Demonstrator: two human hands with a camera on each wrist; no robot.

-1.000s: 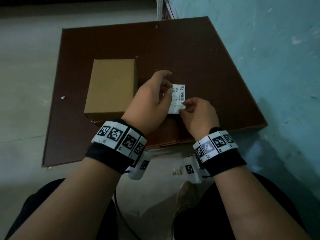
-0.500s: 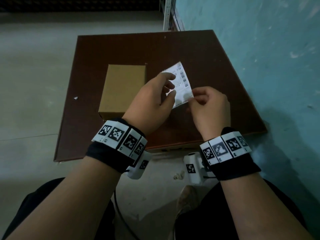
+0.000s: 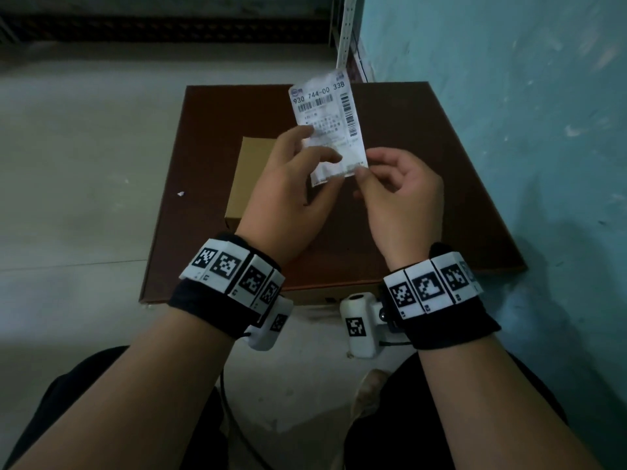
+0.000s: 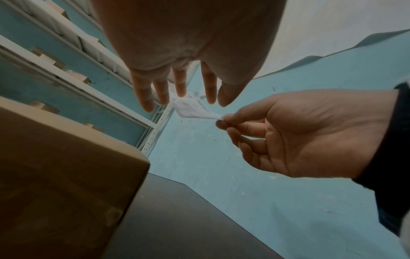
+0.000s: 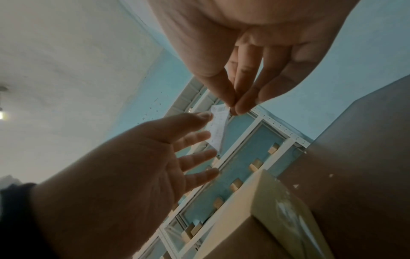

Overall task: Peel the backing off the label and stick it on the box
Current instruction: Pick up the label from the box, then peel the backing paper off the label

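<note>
A white printed label [image 3: 325,127] stands upright in the air above the dark brown table [image 3: 407,164]. My right hand [image 3: 361,173] pinches its lower right corner between thumb and forefinger, as the right wrist view [image 5: 233,108] and the left wrist view [image 4: 221,119] also show. My left hand [image 3: 315,157] has straight, spread fingers lying against the label's lower left part and does not grip it [image 4: 182,98]. The label [image 4: 190,106] shows between those fingers. The brown cardboard box [image 3: 251,178] rests on the table, below and left of my hands, partly hidden by the left hand.
A blue wall [image 3: 509,130] runs close along the table's right side. A white metal shelf rack [image 3: 346,35] stands behind the table. Grey floor [image 3: 84,164] with a small white scrap [image 3: 181,194] lies to the left. My knees are under the table's near edge.
Both hands have raised the label from low over the table to upright in the air. The left hand's fingers have gone from curled around the label to straight and spread.
</note>
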